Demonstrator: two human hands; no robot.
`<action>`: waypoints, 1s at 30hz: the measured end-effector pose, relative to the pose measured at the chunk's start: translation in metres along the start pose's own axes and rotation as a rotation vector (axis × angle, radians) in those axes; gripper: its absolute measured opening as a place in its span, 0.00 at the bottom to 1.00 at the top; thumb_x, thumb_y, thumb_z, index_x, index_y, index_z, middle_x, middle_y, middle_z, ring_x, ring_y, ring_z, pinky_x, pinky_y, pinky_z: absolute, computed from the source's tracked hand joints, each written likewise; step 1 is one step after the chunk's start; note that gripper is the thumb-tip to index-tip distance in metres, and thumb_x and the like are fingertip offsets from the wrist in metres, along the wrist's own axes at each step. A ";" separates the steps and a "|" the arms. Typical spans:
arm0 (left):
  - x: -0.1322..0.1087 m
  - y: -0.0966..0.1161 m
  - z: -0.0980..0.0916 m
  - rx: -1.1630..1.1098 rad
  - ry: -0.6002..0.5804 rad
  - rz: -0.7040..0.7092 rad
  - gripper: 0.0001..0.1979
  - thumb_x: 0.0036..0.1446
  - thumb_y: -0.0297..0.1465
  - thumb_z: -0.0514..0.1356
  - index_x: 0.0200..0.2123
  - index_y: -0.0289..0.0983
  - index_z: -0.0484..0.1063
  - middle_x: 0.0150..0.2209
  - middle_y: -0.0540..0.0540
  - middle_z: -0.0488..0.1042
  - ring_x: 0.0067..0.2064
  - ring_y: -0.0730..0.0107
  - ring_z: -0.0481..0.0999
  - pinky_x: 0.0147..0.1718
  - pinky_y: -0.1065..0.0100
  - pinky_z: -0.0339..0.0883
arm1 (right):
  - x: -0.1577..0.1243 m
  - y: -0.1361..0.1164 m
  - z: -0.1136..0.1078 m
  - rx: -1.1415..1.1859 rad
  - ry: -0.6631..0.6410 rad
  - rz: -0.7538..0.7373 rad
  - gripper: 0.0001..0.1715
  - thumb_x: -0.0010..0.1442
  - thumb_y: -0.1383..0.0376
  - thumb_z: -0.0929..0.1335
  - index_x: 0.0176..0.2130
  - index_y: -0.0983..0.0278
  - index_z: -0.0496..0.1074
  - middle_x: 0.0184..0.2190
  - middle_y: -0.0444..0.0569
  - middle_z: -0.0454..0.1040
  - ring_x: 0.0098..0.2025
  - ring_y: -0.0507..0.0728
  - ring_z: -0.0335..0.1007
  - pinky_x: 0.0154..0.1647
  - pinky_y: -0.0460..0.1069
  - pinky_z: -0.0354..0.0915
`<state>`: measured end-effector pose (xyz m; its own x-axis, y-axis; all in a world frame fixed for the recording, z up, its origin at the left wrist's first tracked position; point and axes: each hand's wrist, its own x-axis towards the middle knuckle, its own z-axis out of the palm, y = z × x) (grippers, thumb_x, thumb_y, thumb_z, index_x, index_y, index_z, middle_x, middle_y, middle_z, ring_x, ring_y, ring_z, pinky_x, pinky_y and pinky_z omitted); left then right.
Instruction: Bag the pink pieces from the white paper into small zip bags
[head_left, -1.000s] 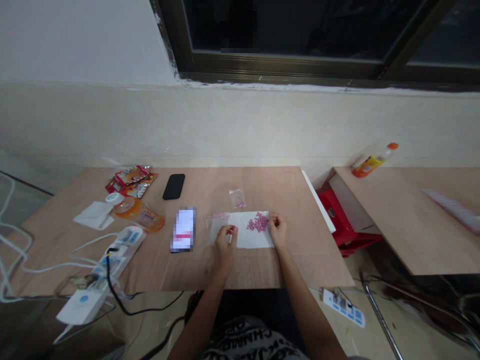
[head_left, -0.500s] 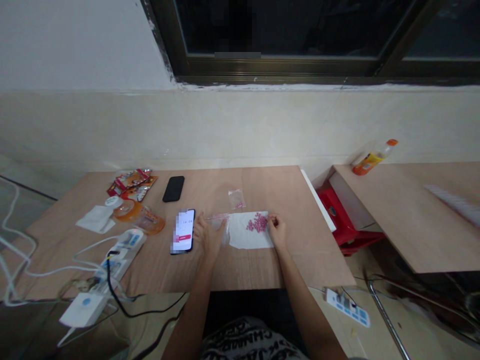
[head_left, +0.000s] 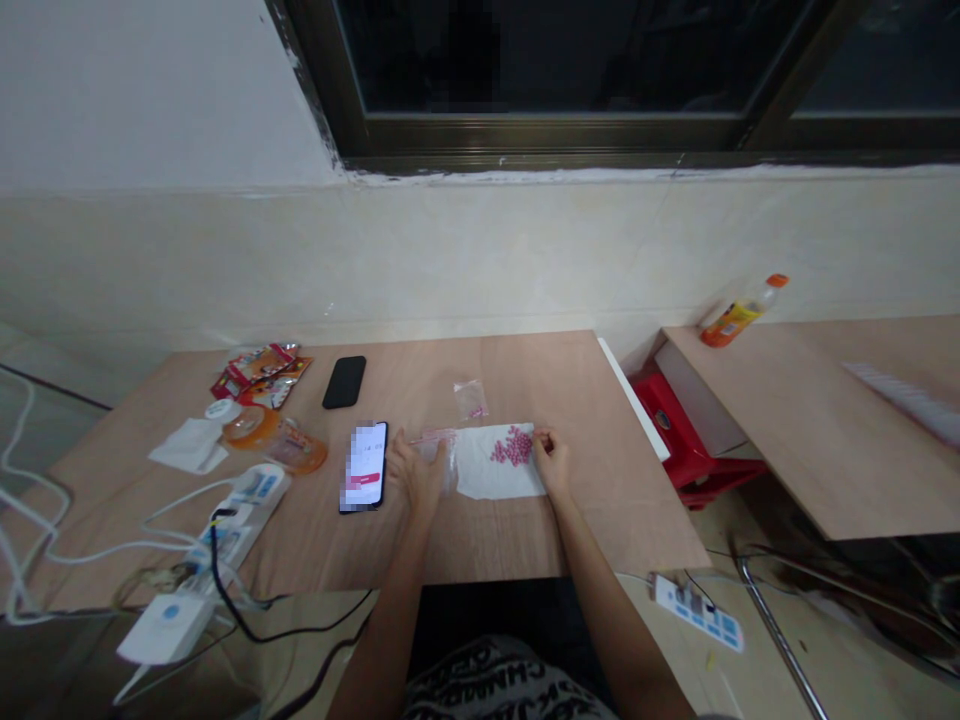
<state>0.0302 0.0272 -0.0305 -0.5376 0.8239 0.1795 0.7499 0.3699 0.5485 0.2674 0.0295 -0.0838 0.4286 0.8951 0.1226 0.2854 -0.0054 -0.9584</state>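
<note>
A white sheet (head_left: 480,475), which looks like paper or tissue, lies on the desk with a heap of small pink beads (head_left: 514,446) on its right part. My right hand (head_left: 553,460) is at the sheet's right edge, next to the beads, its fingers curled together; anything between them is too small to make out. My left hand (head_left: 418,474) lies at the left with fingers apart. Under and beside it is a clear zip bag (head_left: 448,462) with a pinkish strip along its top. Beyond the sheet sits a small clear bag (head_left: 471,398) holding a few pink beads.
Left of my left hand lies a lit phone (head_left: 364,468), with a dark phone (head_left: 345,382) behind it. Snack packets (head_left: 262,372), a lying orange bottle (head_left: 277,438), tissue (head_left: 187,446) and a power strip (head_left: 247,505) with cables crowd the left side. A red stool (head_left: 679,440) stands at right.
The whole view has shifted slightly. Both hands, the sheet and the pink beads stay in nearly the same places.
</note>
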 end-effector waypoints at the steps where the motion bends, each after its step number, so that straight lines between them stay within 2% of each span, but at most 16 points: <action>1: 0.000 0.000 0.000 -0.010 0.003 0.002 0.40 0.54 0.50 0.59 0.63 0.34 0.51 0.59 0.29 0.62 0.62 0.41 0.60 0.56 0.43 0.57 | 0.000 0.000 0.000 0.000 0.001 0.000 0.19 0.57 0.52 0.64 0.34 0.65 0.74 0.25 0.48 0.75 0.26 0.54 0.68 0.29 0.48 0.63; 9: -0.001 0.002 -0.016 -0.107 0.014 0.030 0.38 0.53 0.45 0.62 0.62 0.36 0.52 0.60 0.31 0.62 0.63 0.41 0.59 0.56 0.41 0.56 | -0.001 -0.004 -0.001 0.010 -0.007 0.011 0.18 0.57 0.53 0.64 0.35 0.65 0.73 0.26 0.48 0.75 0.27 0.55 0.69 0.30 0.48 0.64; 15: -0.021 0.028 -0.025 -0.259 -0.039 0.141 0.36 0.54 0.41 0.63 0.62 0.41 0.52 0.58 0.37 0.64 0.60 0.48 0.64 0.57 0.44 0.55 | 0.000 -0.001 -0.001 0.018 -0.014 0.005 0.20 0.57 0.51 0.65 0.35 0.65 0.73 0.26 0.49 0.75 0.27 0.55 0.69 0.30 0.48 0.64; 18: -0.038 0.043 -0.015 -0.286 -0.080 0.241 0.34 0.54 0.41 0.62 0.61 0.40 0.53 0.56 0.37 0.65 0.58 0.48 0.66 0.56 0.45 0.57 | -0.001 -0.003 -0.001 0.019 -0.007 0.009 0.20 0.57 0.51 0.65 0.35 0.65 0.73 0.26 0.48 0.75 0.27 0.55 0.69 0.30 0.48 0.64; 21: -0.053 0.051 0.002 -0.315 -0.125 0.321 0.34 0.54 0.42 0.62 0.60 0.39 0.54 0.54 0.36 0.66 0.57 0.48 0.67 0.53 0.47 0.60 | -0.001 -0.007 -0.002 0.026 0.013 0.006 0.20 0.57 0.51 0.65 0.35 0.65 0.73 0.26 0.48 0.75 0.27 0.55 0.68 0.30 0.48 0.65; 26: -0.062 0.047 0.030 -0.316 -0.133 0.371 0.33 0.54 0.41 0.62 0.59 0.38 0.55 0.54 0.35 0.66 0.57 0.49 0.67 0.53 0.49 0.61 | -0.001 -0.012 -0.002 0.045 0.023 0.008 0.22 0.56 0.48 0.65 0.34 0.65 0.73 0.25 0.48 0.74 0.26 0.54 0.67 0.28 0.47 0.64; 30: -0.064 0.040 0.041 -0.320 -0.104 0.374 0.30 0.54 0.40 0.63 0.56 0.37 0.57 0.53 0.35 0.67 0.57 0.49 0.67 0.52 0.50 0.61 | 0.001 -0.011 -0.003 0.062 -0.026 0.005 0.24 0.54 0.47 0.67 0.35 0.65 0.73 0.22 0.45 0.72 0.24 0.53 0.65 0.26 0.47 0.64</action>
<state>0.1101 0.0072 -0.0530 -0.2011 0.9192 0.3385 0.7194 -0.0959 0.6880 0.2671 0.0297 -0.0721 0.4071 0.9065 0.1119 0.2296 0.0170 -0.9731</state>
